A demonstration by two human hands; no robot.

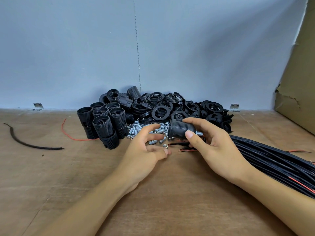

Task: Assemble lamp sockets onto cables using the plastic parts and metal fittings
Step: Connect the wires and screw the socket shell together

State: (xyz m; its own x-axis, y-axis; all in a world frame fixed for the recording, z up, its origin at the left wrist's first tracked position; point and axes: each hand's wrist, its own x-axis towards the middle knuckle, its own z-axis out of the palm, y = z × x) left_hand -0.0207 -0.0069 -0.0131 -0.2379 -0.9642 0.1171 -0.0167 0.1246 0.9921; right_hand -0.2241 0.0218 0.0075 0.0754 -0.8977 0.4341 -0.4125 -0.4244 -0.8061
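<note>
My right hand (210,143) grips a black lamp socket (181,129) lying sideways, with a threaded metal fitting (199,133) sticking out of its domed end. My left hand (144,150) hovers just left of it over the pile of small metal fittings (144,129), fingers spread and slightly blurred, holding nothing that I can see. One loose metal nut (165,146) lies on the table between the hands. Stripped cable ends with red wires (183,147) lie under my right hand. The bundle of black cables (265,159) runs off to the right.
Upright black threaded socket bodies (102,123) stand left of the fittings. A heap of black plastic rings and caps (170,106) lies against the blue wall. A loose black cable piece (25,142) and a red wire (68,133) lie at left. Cardboard (298,82) leans at right.
</note>
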